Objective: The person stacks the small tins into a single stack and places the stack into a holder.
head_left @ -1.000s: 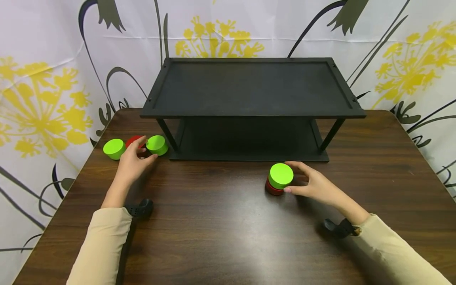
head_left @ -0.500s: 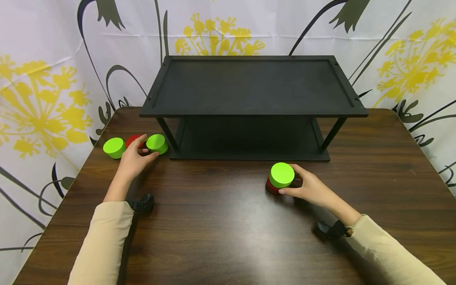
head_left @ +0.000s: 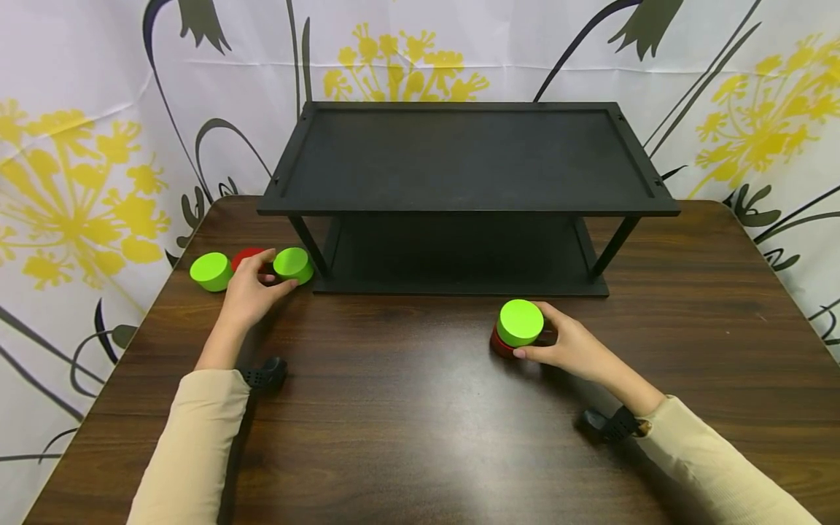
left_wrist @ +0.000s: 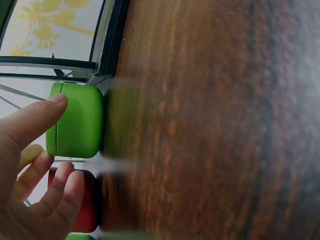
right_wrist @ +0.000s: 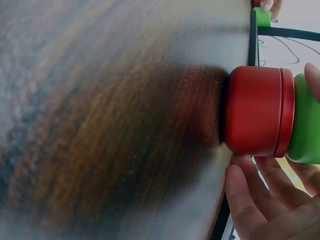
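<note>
My left hand (head_left: 252,292) holds a small round green lidded canister (left_wrist: 80,122) by the shelf's left front corner. Its thumb lies across the lid seam, with the index finger at the side. Just left of that canister, partly hidden by the hand, sits a red canister (left_wrist: 89,205), and beyond it another green canister (head_left: 211,273). On the right, a green canister (head_left: 520,321) is stacked on a red canister (right_wrist: 255,112) that stands on the table. My right hand (head_left: 574,346) curls round the upper, green one, thumb in front; its lower fingers come close to the red one.
A black two-level shelf (head_left: 459,157) stands at the back of the dark wooden table (head_left: 394,408). Behind it hangs a white curtain (head_left: 505,44) with yellow and grey plant prints. Each wrist wears a black strapped camera (head_left: 265,373).
My left hand and its green canister have shifted slightly right, towards the shelf. My right hand has closed in round the stacked green canister, then stayed still.
</note>
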Demonstrator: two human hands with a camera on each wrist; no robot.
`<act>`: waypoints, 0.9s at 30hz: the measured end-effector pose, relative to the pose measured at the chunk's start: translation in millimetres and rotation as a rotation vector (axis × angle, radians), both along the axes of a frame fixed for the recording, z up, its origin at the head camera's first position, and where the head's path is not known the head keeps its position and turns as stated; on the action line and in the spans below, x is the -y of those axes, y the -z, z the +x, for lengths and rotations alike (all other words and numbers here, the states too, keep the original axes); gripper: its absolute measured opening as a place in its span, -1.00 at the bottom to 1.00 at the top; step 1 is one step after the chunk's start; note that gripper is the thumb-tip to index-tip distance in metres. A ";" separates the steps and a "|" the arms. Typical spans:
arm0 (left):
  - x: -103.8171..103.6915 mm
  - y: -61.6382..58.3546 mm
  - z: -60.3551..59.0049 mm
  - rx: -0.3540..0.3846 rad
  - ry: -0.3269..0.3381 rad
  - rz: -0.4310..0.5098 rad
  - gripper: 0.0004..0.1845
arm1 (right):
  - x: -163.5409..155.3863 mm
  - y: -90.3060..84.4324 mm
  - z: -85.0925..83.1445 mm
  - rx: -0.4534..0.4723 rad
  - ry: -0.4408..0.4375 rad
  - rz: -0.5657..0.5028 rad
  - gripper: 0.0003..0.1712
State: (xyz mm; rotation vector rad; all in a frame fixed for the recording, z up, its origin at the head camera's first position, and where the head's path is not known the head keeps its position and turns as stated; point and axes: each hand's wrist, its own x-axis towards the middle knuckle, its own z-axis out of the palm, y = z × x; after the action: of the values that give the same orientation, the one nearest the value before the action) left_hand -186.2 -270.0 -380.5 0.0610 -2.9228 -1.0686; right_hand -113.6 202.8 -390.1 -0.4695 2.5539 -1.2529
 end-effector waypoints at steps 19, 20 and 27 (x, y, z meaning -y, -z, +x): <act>-8.4 2.8 -3.4 -0.030 0.014 -0.032 -0.26 | -0.1 -0.5 -0.7 0.010 -0.010 0.004 -0.21; -8.5 3.1 -3.5 -0.033 0.012 -0.034 -0.27 | -0.1 -0.5 -0.7 0.010 -0.010 0.007 -0.21; -7.8 4.0 -4.9 -0.030 -0.005 -0.020 -0.32 | 1.3 -2.0 -0.4 0.007 0.000 0.024 -0.21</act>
State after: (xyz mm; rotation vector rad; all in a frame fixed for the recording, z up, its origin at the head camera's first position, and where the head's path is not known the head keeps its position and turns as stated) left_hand -191.1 -262.2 -384.5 0.0513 -2.9049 -1.0308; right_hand -114.0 201.6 -388.1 -0.4599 2.5600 -1.2201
